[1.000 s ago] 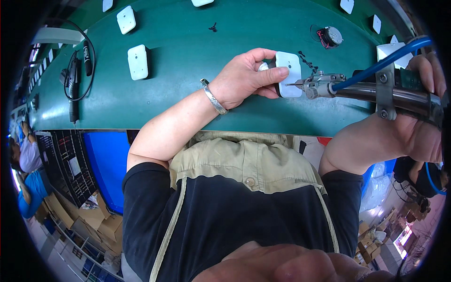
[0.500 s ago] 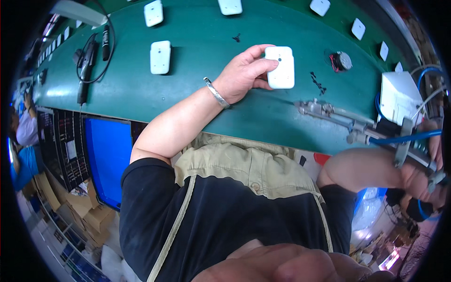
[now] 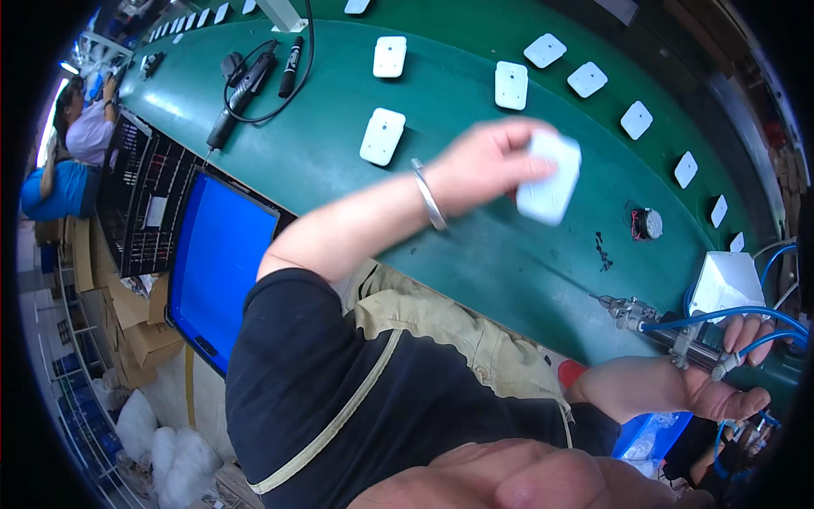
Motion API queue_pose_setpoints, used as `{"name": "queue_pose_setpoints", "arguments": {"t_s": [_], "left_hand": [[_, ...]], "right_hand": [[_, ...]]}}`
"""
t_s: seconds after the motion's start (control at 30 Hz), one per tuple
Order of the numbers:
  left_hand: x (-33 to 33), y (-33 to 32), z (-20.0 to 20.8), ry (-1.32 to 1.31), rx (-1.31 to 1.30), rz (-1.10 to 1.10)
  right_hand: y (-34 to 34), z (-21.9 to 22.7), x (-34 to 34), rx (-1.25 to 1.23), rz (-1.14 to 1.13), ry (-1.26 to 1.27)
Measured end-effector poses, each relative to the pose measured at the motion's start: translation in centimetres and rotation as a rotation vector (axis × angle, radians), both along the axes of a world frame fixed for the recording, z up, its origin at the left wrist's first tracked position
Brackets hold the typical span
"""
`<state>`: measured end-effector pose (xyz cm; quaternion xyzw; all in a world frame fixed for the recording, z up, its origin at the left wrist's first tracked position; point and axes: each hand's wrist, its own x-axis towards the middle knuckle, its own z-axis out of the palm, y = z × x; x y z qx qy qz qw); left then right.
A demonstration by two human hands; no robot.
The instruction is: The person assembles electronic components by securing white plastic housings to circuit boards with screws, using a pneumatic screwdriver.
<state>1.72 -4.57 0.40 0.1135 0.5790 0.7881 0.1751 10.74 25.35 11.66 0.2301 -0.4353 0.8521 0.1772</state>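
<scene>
My left hand, with a silver bracelet on its wrist, grips a white rounded plastic case by its left edge, thumb on top. Hand and case are blurred and held above the green table. At the right, my right hand is around the rear of a long metal screwdriver-like tool with blue hoses; its fingers show on the far side and its thumb on the near side. The tool's thin tip points left over the table. Small black screws lie between the tip and the case.
More white cases are spread over the table and the far green strip. A small round motor-like part sits near a white box. Left are a corded tool, a marker and a blue bin. People work far left.
The view has turned, so the table appears shifted. My left hand still holds the white case, now tilted and blurred. My right hand stays at the metal tool, its fingers showing more plainly.
</scene>
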Motion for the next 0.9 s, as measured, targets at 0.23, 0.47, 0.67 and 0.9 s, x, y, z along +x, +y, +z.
{"name": "queue_pose_setpoints", "arguments": {"t_s": [0.23,0.47,0.67,0.9], "left_hand": [[-20.6,-10.4,-2.9,0.075,-0.76,0.413],[-26.3,-12.4,-4.9,0.29,-1.662,0.291],[-25.8,-5.4,-2.9,0.606,-1.175,0.134],[-27.7,-1.8,-3.7,0.2,-1.129,-0.151]], "right_hand": [[-2.3,0.3,-1.4,0.035,-0.111,0.084],[-1.3,-0.2,-1.2,0.063,-0.075,0.079],[-2.5,-0.5,-2.9,0.025,-0.125,0.072],[-2.3,-0.5,-3.6,-0.025,-0.005,-0.004]]}}
